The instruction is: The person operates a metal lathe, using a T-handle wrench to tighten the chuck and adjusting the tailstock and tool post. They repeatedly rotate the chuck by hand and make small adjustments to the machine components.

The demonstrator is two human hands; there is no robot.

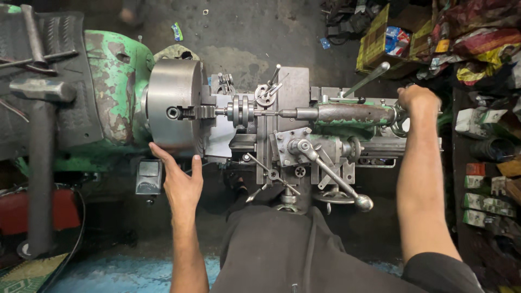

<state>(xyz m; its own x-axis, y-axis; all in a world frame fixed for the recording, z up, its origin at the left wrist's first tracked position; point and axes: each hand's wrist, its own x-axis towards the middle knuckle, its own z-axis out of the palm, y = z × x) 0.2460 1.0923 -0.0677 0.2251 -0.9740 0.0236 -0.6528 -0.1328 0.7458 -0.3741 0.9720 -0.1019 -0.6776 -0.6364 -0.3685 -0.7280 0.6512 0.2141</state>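
Note:
I look down on a worn green metal lathe (111,103). My left hand (179,176) is flat and spread, its fingertips against the lower edge of the big steel chuck (173,100). The chuck's jaws hold a small round metal workpiece (240,111). A drill bit (268,113) in the tailstock (347,114) points at the workpiece. My right hand (417,100) is closed on the tailstock handwheel (400,120) at the right end.
A hammer (40,125) and other tools lie on the headstock at left. The carriage (287,146) with long levers (334,179) sits below the tailstock. Shelves of coloured boxes and packets (477,108) crowd the right side. My dark apron is at the bottom.

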